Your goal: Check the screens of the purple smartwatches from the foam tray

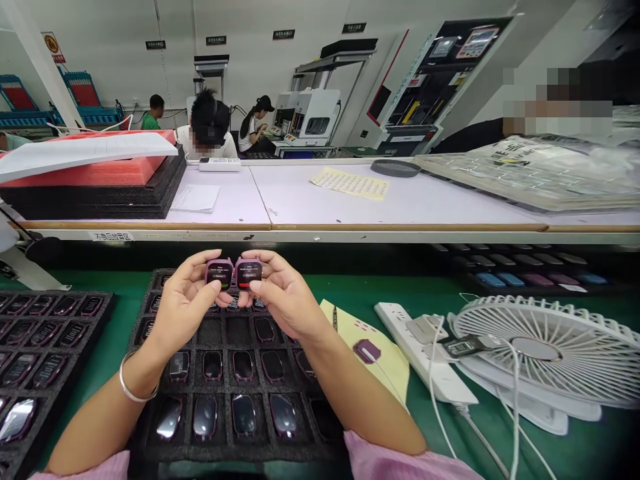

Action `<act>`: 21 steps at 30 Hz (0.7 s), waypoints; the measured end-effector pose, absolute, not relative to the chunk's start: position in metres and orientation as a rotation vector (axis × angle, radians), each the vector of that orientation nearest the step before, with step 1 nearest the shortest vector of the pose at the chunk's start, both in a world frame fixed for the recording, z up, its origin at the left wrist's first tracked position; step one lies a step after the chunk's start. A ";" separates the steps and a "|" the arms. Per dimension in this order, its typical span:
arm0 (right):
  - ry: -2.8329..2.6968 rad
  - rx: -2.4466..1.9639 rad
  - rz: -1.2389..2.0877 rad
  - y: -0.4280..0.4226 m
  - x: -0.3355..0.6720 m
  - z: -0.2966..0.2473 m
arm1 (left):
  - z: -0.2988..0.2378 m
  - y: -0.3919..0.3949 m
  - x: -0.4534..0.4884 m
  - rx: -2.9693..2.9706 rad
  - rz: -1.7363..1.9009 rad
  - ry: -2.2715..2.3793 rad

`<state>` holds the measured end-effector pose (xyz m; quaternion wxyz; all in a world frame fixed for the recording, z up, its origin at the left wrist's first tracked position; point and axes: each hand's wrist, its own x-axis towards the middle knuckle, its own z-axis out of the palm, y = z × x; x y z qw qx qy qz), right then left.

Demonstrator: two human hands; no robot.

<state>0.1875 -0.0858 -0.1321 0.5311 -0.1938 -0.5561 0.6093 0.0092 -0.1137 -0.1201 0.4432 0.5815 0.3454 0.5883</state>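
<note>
While I pinch one watch (219, 272) in my left hand (193, 300) and a second watch (249, 271) in my right hand (286, 293), each thumb low on the front, the two sit side by side above the black tray (227, 455). I'd expect them light and stiff, the glass slick and easily scratched, so the purple rims make the safest hold. The tray lies on the green desk (95, 360), with a yellow sheet (393, 353), a power strip (445, 383) and a fan (535, 348) to its right. Beyond runs a pale shelf (280, 200); past it, co-workers (210, 110) sit near a white machine (320, 120).
</note>
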 end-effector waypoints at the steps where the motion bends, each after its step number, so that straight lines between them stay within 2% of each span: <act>1: -1.319 -0.470 1.468 -0.086 0.188 -0.134 | -0.122 -0.113 0.009 1.426 1.453 0.860; 10: -1.249 -0.509 1.577 -0.081 0.190 -0.147 | -0.135 -0.110 0.008 1.333 1.408 0.881; 17: -1.175 -0.443 1.587 -0.089 0.199 -0.135 | -0.110 -0.144 -0.004 1.386 1.461 0.722; 21: -1.345 -0.405 1.685 -0.118 0.224 -0.129 | -0.112 -0.155 -0.021 1.535 1.287 0.871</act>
